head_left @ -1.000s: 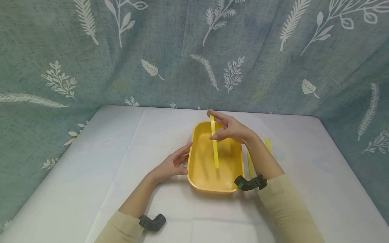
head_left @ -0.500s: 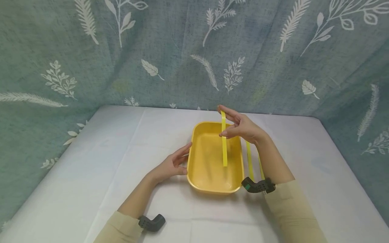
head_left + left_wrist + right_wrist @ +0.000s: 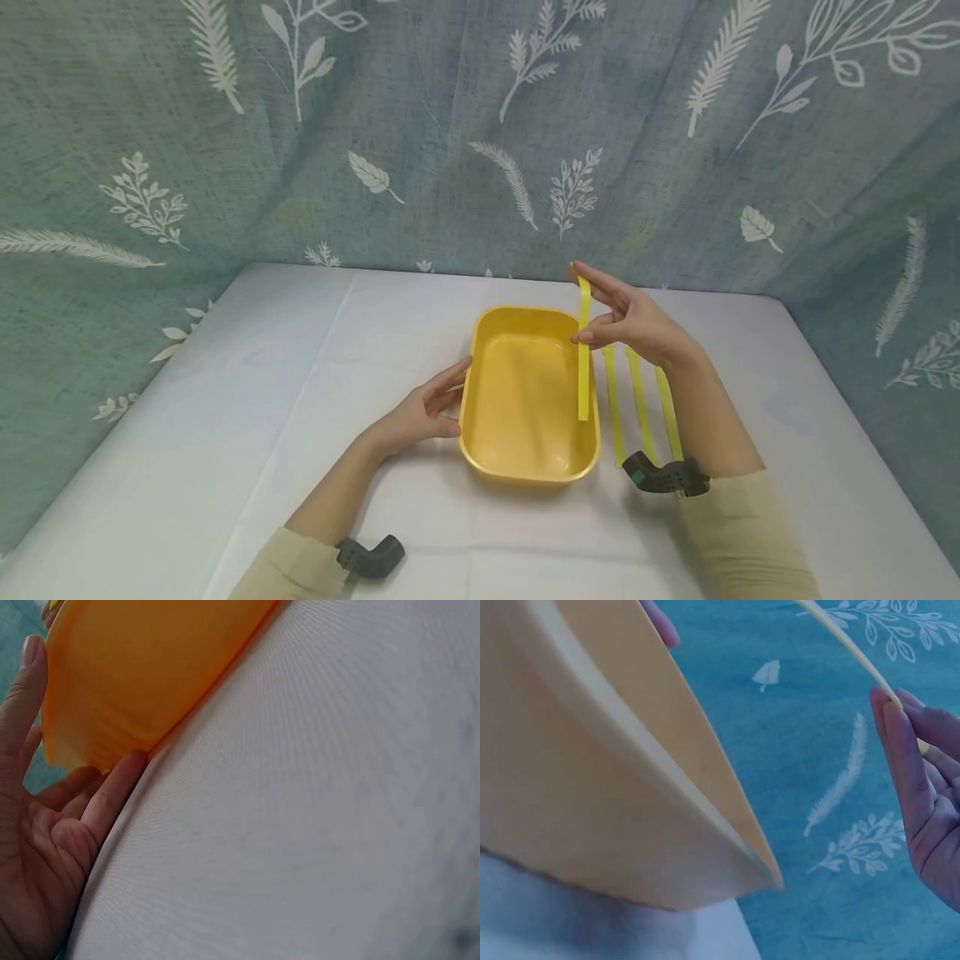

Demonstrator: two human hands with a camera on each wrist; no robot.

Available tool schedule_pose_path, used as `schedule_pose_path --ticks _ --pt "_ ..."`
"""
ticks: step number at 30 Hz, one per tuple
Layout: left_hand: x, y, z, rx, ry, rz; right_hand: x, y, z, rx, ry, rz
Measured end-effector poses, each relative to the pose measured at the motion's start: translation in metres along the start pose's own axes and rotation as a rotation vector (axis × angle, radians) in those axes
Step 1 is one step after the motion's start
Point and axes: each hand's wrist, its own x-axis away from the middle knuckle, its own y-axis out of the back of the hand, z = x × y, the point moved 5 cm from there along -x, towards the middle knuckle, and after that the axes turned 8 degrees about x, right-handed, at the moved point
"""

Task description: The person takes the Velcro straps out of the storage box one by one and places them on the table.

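A yellow rectangular tub (image 3: 525, 392) stands on the white-covered table. My left hand (image 3: 420, 417) rests against its left side, thumb and fingers spread along the wall; in the left wrist view the fingertips (image 3: 133, 766) touch the tub near its base. Between thumb and fingers my right hand (image 3: 641, 325) pinches a narrow flat yellow strap (image 3: 583, 383), hanging lengthwise and overlapping the tub's right wall in the head view. From the right wrist, this strap (image 3: 855, 654) shows edge-on, slightly curved, with a finely ridged edge. Inside the tub only its bare floor shows.
To the right of the tub lie several like straps (image 3: 640, 404), roughly parallel, with wider ends at the far side. My right forearm partly covers the rightmost one. A grey-green curtain (image 3: 420, 150) with white leaf prints hangs behind the table's far edge.
My right hand has carried the strap to the right, from over the tub's middle to its right side. More of the straps on the table now show. The left hand stays at the tub.
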Motion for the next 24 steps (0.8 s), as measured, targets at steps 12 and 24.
schedule_pose_path --ticks 12,24 --pt "0.000 0.000 -0.001 0.024 -0.003 0.006 0.039 0.026 0.002 0.083 -0.035 -0.089" --pt "0.000 0.000 -0.002 0.004 0.014 -0.005 0.063 0.050 -0.008 0.125 -0.037 -0.123"
